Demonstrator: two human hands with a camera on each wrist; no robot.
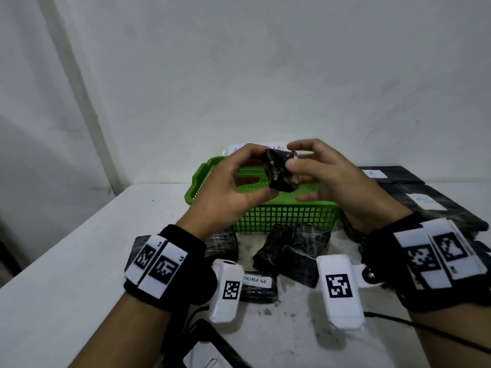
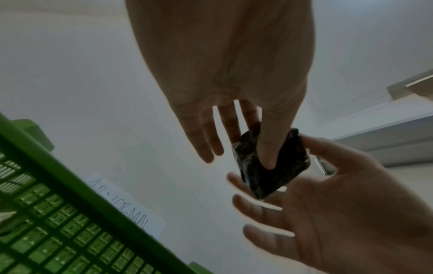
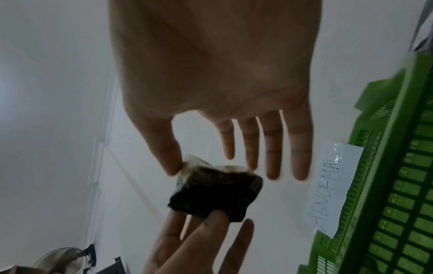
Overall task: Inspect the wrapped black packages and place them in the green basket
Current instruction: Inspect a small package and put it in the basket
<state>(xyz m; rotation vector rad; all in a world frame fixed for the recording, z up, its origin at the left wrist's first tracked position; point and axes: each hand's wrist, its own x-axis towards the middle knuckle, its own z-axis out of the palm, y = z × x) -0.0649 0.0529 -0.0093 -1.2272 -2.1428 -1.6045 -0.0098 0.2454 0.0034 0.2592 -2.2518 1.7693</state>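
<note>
I hold a small black package (image 1: 279, 172) in shiny clear wrap in the air over the green basket (image 1: 287, 216). My left hand (image 1: 261, 173) pinches its left side, thumb on the near face and fingers behind, as the left wrist view of the package (image 2: 269, 166) shows. My right hand (image 1: 293, 156) pinches the right upper corner. In the right wrist view the thumb (image 3: 173, 163) and a fingertip grip the package (image 3: 215, 192) at its loose clear wrap. The basket's inside looks bare where visible.
Several more wrapped black packages (image 1: 281, 251) lie on the white table just before the basket, one (image 1: 221, 243) under my left wrist. A label reading "IN PROG" (image 1: 256, 281) lies nearer me. Flat black packs (image 1: 438, 205) sit at right. An "ABNORMAL" paper (image 3: 332, 189) stands behind the basket.
</note>
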